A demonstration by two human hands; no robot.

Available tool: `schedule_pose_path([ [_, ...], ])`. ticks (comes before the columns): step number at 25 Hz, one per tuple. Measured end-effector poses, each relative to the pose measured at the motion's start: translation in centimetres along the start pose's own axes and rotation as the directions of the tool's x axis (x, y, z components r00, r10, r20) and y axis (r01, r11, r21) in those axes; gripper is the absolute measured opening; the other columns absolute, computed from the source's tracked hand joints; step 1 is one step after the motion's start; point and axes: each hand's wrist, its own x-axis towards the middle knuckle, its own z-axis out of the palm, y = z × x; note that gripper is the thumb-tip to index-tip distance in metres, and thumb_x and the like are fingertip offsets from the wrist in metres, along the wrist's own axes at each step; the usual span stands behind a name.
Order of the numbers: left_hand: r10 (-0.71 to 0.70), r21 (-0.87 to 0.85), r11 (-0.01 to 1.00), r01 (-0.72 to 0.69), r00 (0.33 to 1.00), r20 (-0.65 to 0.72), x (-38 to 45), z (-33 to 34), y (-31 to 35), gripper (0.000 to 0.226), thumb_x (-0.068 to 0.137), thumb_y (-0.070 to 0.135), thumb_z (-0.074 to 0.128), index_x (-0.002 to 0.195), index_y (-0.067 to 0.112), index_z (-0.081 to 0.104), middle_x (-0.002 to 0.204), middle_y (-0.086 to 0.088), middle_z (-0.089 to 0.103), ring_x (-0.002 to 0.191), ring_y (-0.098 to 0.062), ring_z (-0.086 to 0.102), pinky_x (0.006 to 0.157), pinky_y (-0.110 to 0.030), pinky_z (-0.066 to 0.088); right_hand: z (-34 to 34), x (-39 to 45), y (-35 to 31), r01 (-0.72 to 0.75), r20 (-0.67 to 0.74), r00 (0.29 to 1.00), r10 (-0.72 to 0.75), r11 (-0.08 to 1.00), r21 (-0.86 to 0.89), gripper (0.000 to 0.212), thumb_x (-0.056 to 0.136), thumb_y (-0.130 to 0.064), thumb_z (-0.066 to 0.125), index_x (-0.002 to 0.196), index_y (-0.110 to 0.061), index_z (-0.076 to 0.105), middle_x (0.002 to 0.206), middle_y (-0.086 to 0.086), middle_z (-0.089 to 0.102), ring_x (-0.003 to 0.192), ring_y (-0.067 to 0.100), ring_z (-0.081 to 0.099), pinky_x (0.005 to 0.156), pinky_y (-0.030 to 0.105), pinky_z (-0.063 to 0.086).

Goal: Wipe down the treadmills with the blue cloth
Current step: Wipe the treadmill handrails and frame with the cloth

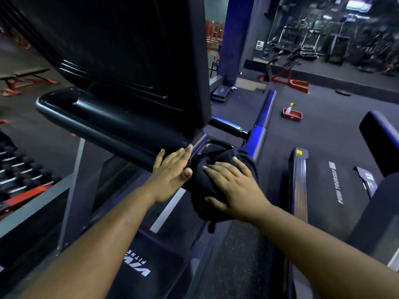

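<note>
a: report surroundings, left to right.
b: far left, a dumbbell rack point(23, 169) with red trim stands beside the treadmill frame. red benches point(26, 79) sit on the floor behind it. the treadmill console point(121, 67) rises tilted and fills the upper middle, blocking the view beyond it.
a: hand status?
b: left hand point(172, 173) lies flat against the console's lower edge, fingers point(183, 153) straight, holding nothing. right hand point(235, 186) is spread flat on the cloth point(207, 167), pressing it down; fingers extended, not curled round it.
a: cloth position?
b: bunched over the tray corner at the console's right end, touching the left hand's thumb side. it reads dark, nearly black, in this light. one tail hangs below the rail.
a: right side?
b: a blue-lit handrail point(261, 128) runs away past the cloth. well apart on the floor, a red tray point(292, 115) holds a spray bottle point(289, 107). nearer, a second treadmill point(336, 182) shows a belt marked "push yourself".
a: open room?
b: open floor lies between the handrail and the second treadmill, and beyond towards a mirror wall.
</note>
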Motion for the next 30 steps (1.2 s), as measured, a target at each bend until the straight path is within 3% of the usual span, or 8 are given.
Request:
schedule_pose_path([
  [5,-0.017,-0.008,1.0,0.017,1.0,-0.003,0.1,0.2,0.0,0.107,0.067,0.091,-0.016,0.156,0.033,-0.009,0.166,0.007,0.003,0.149,0.001,-0.009,0.117,-0.038,-0.023,-0.5,3.2,5.9,-0.255,0.363,0.907,0.211,0.964,0.078,0.102,0.077,-0.087,0.014,0.158,-0.025,0.019,0.166,-0.006,0.008,0.153,0.013,0.001,0.124,0.051,0.003],
  [9,-0.023,0.022,0.999,0.023,1.0,-0.005,0.2,0.1,0.3,0.114,0.063,0.092,-0.018,0.157,0.029,-0.006,0.166,0.008,0.005,0.148,0.002,-0.007,0.117,-0.036,-0.024,0.8,10.1,3.6,-0.276,0.574,0.768,0.282,0.956,-0.101,0.086,0.095,-0.068,0.026,0.159,-0.017,-0.001,0.166,0.001,-0.012,0.153,0.018,-0.012,0.12,0.057,-0.008],
  [12,-0.022,0.022,1.0,0.022,1.0,-0.016,0.1,0.1,0.5,0.115,0.062,0.093,-0.018,0.157,0.029,-0.005,0.166,0.007,0.006,0.146,0.006,-0.008,0.116,-0.033,-0.024,0.5,10.0,1.2,-0.261,0.572,0.79,0.22,0.965,-0.01,0.082,0.099,-0.063,0.023,0.158,-0.01,0.004,0.167,0.008,-0.004,0.154,0.018,-0.006,0.121,0.051,-0.011],
  [14,-0.016,0.021,1.0,0.016,1.0,-0.011,0.0,0.1,0.3,0.114,0.063,0.093,-0.017,0.157,0.029,-0.005,0.166,0.007,0.007,0.146,0.005,-0.007,0.116,-0.033,-0.024,0.0,7.1,1.2,-0.095,0.473,0.88,0.044,0.992,0.086,0.08,0.096,-0.067,0.023,0.152,-0.011,0.032,0.161,0.009,0.029,0.151,0.018,0.02,0.123,0.044,0.0],
  [16,-0.016,0.03,0.999,0.016,1.0,-0.001,0.1,0.1,0.2,0.112,0.064,0.093,-0.017,0.157,0.03,-0.007,0.166,0.008,0.005,0.147,0.004,-0.008,0.117,-0.034,-0.024,-0.7,4.7,2.5,0.059,0.312,0.944,-0.104,0.987,0.152,0.075,0.09,-0.072,0.025,0.123,-0.014,0.059,0.126,0.004,0.066,0.126,0.019,0.053,0.121,0.039,0.017],
  [20,-0.025,0.027,0.999,0.026,0.999,-0.029,0.1,0.2,0.2,0.111,0.065,0.092,-0.016,0.157,0.031,-0.006,0.166,0.008,0.006,0.145,0.007,-0.009,0.116,-0.033,-0.024,-1.5,6.2,2.4,0.042,0.313,0.948,-0.054,0.998,0.047,0.064,0.086,-0.072,0.023,0.076,-0.021,0.061,0.077,0.001,0.068,0.085,0.025,0.062,0.097,0.037,0.036],
  [24,-0.015,-0.013,1.0,0.014,0.999,-0.035,0.2,0.2,0.1,0.109,0.067,0.091,-0.016,0.157,0.031,-0.003,0.166,0.005,0.011,0.146,0.005,-0.005,0.116,-0.03,-0.024,-0.6,6.3,-2.6,-0.172,0.186,0.969,0.165,0.985,0.024,0.046,0.094,-0.062,0.032,0.079,-0.023,0.051,0.088,0.001,0.07,0.09,0.025,0.064,0.094,0.038,0.036],
  [30,-0.036,0.047,0.998,0.036,0.999,-0.005,0.2,0.4,0.3,0.108,0.067,0.091,-0.017,0.156,0.032,-0.008,0.166,0.007,0.005,0.145,0.007,-0.011,0.117,-0.035,-0.024,0.5,1.3,5.6,-0.059,0.122,0.992,0.037,0.982,0.181,0.073,0.084,-0.079,0.036,0.138,-0.033,0.053,0.147,-0.008,0.05,0.145,0.011,0.034,0.116,0.065,0.008],
])
